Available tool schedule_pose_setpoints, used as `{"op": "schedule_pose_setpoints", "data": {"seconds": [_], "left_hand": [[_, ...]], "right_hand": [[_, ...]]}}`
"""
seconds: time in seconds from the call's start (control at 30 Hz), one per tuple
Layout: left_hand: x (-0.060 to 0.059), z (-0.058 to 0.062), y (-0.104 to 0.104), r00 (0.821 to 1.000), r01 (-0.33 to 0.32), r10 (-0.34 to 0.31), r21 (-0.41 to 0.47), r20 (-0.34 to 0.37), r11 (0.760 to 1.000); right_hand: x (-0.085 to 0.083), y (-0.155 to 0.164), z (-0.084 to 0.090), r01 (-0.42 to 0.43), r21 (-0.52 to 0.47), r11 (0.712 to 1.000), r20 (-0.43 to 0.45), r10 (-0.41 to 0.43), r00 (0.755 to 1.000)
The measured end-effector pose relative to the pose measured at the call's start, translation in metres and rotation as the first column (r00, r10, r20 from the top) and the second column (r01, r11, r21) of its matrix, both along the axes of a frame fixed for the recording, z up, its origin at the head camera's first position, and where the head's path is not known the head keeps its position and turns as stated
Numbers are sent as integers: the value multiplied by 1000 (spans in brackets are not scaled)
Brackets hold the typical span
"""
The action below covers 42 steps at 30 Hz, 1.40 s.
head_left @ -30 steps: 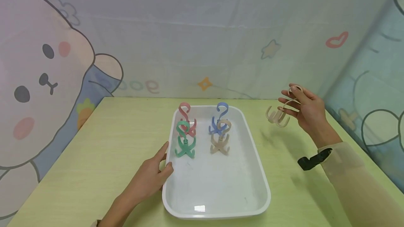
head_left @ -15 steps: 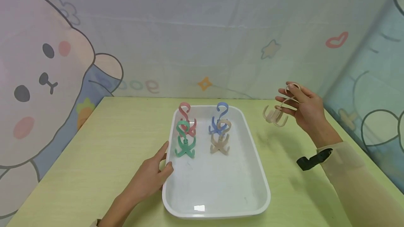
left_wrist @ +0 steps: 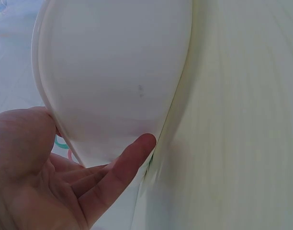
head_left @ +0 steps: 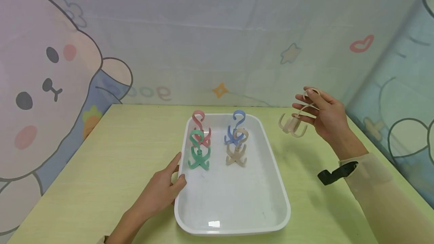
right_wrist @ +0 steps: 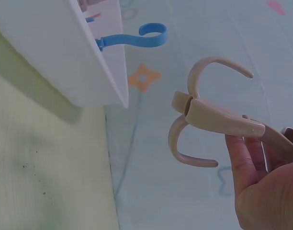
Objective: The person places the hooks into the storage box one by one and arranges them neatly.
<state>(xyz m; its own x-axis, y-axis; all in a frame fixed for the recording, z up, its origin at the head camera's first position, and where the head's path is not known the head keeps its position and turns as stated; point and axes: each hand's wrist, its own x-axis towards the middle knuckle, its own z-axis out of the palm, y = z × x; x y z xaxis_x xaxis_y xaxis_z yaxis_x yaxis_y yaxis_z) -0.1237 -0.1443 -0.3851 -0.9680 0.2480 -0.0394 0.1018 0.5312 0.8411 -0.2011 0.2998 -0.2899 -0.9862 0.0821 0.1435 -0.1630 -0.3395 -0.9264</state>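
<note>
My right hand [head_left: 330, 118] holds a beige hook hanger [head_left: 291, 124] by its upper hook, above the table to the right of the tray. In the right wrist view the held hanger's curved prongs [right_wrist: 182, 155] point away from the fingers. A white tray [head_left: 234, 202] lies on the table, and my left hand [head_left: 162, 189] grips its left side, thumb at the rim and fingers along the outer wall [left_wrist: 113, 86]. Inside stand several similar hangers: pink [head_left: 201, 131] and blue [head_left: 234, 133] at the back, green [head_left: 199, 157] and beige [head_left: 236, 156] in front of them.
The pale yellow-green table [head_left: 135, 134] extends on both sides of the tray. Close behind its back edge hangs a printed cloth [head_left: 203, 48], and another cloth panel [head_left: 400, 86] borders the right side. A black strap [head_left: 339, 172] is on the right wrist.
My right hand has shifted slightly left toward the tray with the beige hook hanger, which has tilted a little. The left hand, the tray and the hangers inside have stayed put.
</note>
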Motion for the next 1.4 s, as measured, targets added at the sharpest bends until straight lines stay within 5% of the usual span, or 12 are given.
{"op": "schedule_pose_setpoints", "data": {"seconds": [1.4], "left_hand": [[-1, -1, -1, 1000, 3, -3, 1, -3, 1000]], "right_hand": [[7, -19, 8, -66, -18, 998, -18, 65, 998]]}}
